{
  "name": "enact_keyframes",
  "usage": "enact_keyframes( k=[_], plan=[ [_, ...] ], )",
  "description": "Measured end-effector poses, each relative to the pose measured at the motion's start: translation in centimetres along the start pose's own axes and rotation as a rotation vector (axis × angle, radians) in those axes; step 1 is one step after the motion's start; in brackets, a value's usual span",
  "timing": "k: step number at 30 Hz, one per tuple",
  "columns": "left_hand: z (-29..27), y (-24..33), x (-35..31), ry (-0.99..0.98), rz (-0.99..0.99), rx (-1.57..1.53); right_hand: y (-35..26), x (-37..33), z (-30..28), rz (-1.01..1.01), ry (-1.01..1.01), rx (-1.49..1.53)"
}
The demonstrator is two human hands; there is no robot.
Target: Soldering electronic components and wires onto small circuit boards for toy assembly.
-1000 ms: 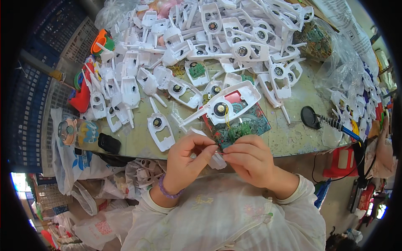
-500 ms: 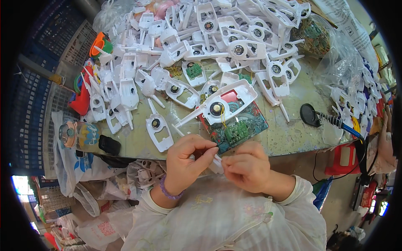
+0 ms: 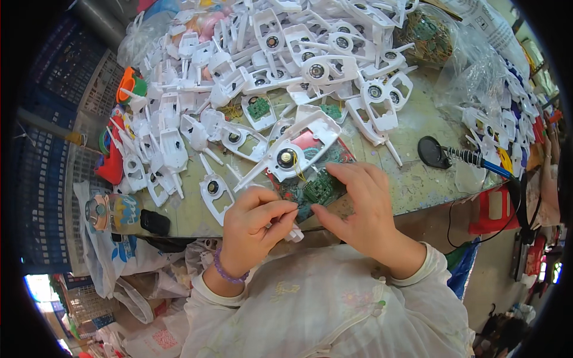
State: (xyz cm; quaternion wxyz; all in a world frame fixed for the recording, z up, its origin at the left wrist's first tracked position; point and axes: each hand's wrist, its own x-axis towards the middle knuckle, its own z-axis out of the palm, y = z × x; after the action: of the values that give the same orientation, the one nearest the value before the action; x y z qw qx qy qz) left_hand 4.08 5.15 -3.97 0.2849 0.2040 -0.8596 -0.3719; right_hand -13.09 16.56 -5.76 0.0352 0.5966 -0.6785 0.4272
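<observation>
Near the table's front edge, my left hand [image 3: 253,224] pinches a small white plastic piece [image 3: 295,234] between thumb and fingers; most of the piece is hidden beneath the hand. My right hand [image 3: 367,206] is open, thumb and fingers spread beside a green circuit board [image 3: 318,187]. Thin yellow wires run from that board to a round speaker [image 3: 286,158] set in a white plastic shell [image 3: 271,161] with a long handle. Shell and board lie over a dark patterned pad [image 3: 289,190].
White shells [image 3: 316,70] are heaped across the back and left of the table [image 3: 412,185]. A soldering iron [image 3: 494,174] rests in a coil stand at the right. A jar [image 3: 124,213] and a black object [image 3: 155,222] stand at front left. Below right is a red stool [image 3: 492,212].
My right hand has let go of the small white piece, opened and moved up beside the circuit board. My left hand keeps the piece. The whole view has shifted slightly.
</observation>
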Motion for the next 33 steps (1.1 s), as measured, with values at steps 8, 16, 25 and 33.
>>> enact_keyframes(
  k=[8,16,25,33],
  plan=[
    [0.0,1.0,1.7,-0.083,0.097,-0.025,0.2,0.5,-0.7,-0.099,-0.031,0.117],
    [0.7,1.1,1.2,-0.078,0.109,-0.059,0.2,-0.3,-0.1,-0.245,0.111,0.121],
    [1.0,1.4,0.9,-0.031,0.097,0.088,1.0,-2.1,-0.1,-0.054,0.263,0.229],
    [0.5,1.4,0.8,-0.033,0.066,0.112,13.5,-6.1,-12.3,0.593,1.206,0.338]
  ],
)
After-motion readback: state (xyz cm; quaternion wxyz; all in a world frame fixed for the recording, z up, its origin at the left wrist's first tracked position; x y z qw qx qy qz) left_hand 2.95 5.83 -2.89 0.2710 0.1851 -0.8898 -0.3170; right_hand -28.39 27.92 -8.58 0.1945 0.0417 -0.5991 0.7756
